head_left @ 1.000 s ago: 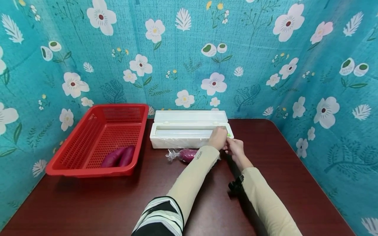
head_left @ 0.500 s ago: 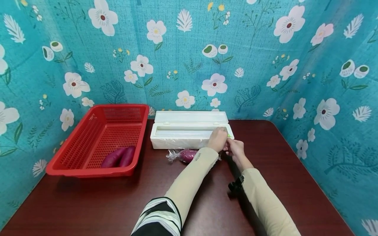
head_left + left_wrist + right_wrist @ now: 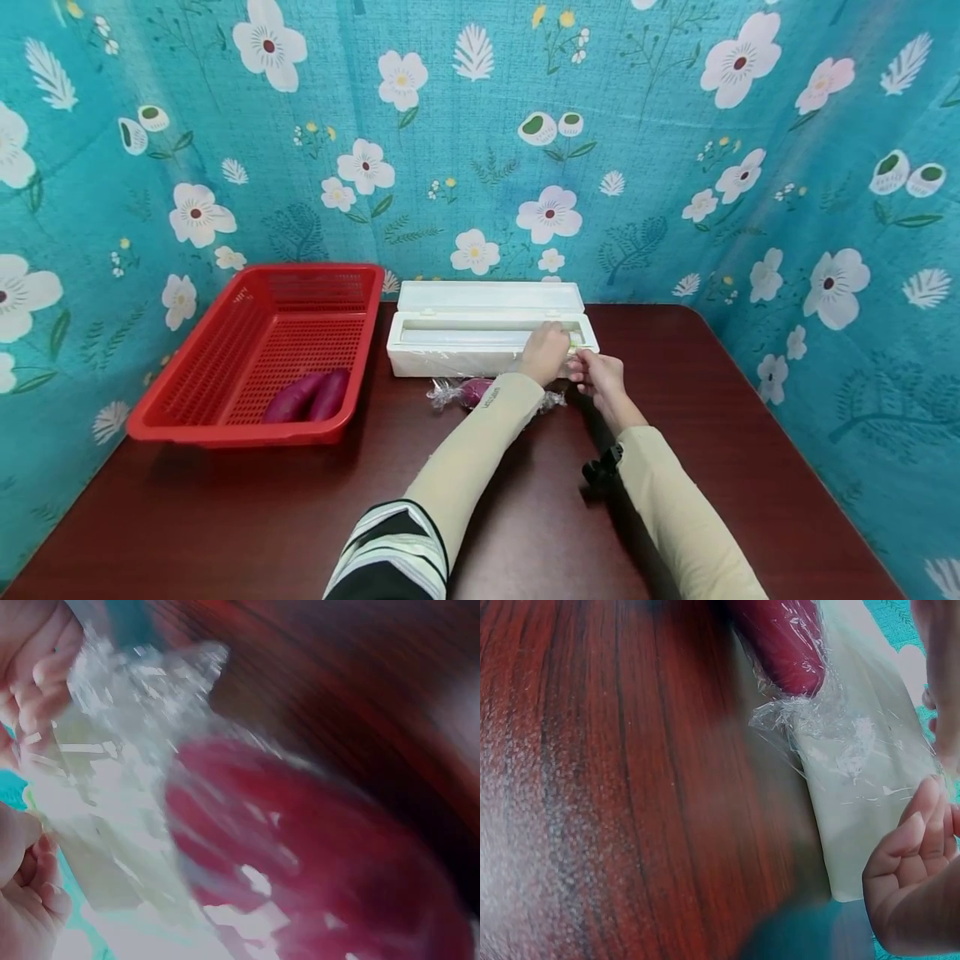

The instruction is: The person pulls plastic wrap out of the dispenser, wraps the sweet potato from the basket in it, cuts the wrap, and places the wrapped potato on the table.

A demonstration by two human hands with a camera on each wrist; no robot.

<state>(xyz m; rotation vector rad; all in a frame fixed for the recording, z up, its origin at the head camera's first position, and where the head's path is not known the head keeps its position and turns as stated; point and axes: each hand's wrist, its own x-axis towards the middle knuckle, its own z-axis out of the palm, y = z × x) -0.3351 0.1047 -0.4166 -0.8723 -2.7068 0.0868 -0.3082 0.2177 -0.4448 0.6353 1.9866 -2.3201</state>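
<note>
Hands [image 3: 545, 354] [image 3: 602, 377] at right end of white box [image 3: 442, 363]; box's long axis left-right.

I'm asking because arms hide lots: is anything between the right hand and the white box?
Nothing visible blocks it: the right hand is at the front right corner of the white box.

A teal, floral-printed fabric curtain [image 3: 442, 125] hangs behind a dark reddish-brown, wood-grained table [image 3: 285, 517]; a red, rectangular, perforated plastic basket [image 3: 240, 434] stands on its left side.
</note>
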